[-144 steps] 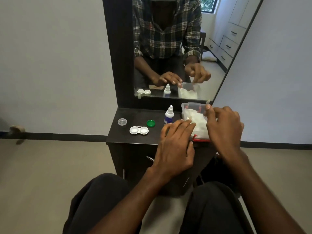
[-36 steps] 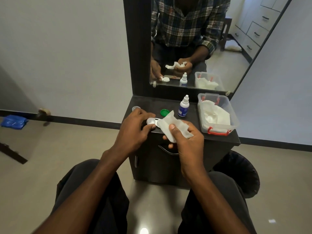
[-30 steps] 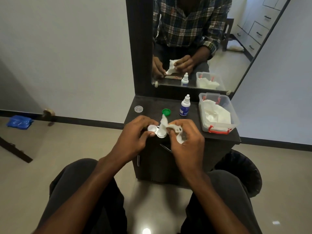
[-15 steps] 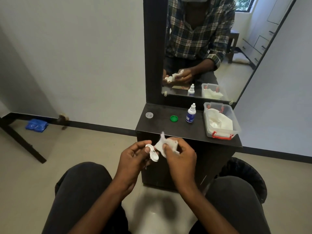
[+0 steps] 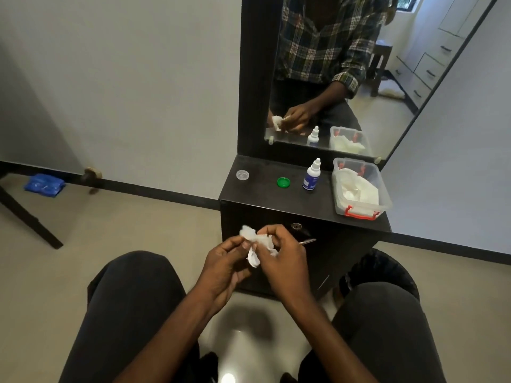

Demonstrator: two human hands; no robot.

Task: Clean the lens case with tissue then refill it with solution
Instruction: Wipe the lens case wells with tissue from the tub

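Over my lap, in front of the dark cabinet, my left hand (image 5: 225, 265) pinches the white lens case (image 5: 253, 259), which hangs tilted with one cup pointing down. My right hand (image 5: 284, 258) presses a crumpled white tissue (image 5: 255, 237) against the case's upper cup, which the tissue hides. The solution bottle (image 5: 311, 176), white with a blue label, stands upright on the cabinet top (image 5: 262, 194). A green cap (image 5: 283, 182) and a clear cap (image 5: 242, 174) lie left of the bottle.
A clear plastic box (image 5: 385, 201) with red clips holds more tissues at the cabinet's right end. A mirror (image 5: 373, 78) rises behind the cabinet. A black bin (image 5: 381, 269) stands on the floor to the right. A blue object (image 5: 44, 184) lies by the left wall.
Both hands have come back from the cabinet toward my lap with the lens case and tissue. The tissue is now more bunched up over the case.
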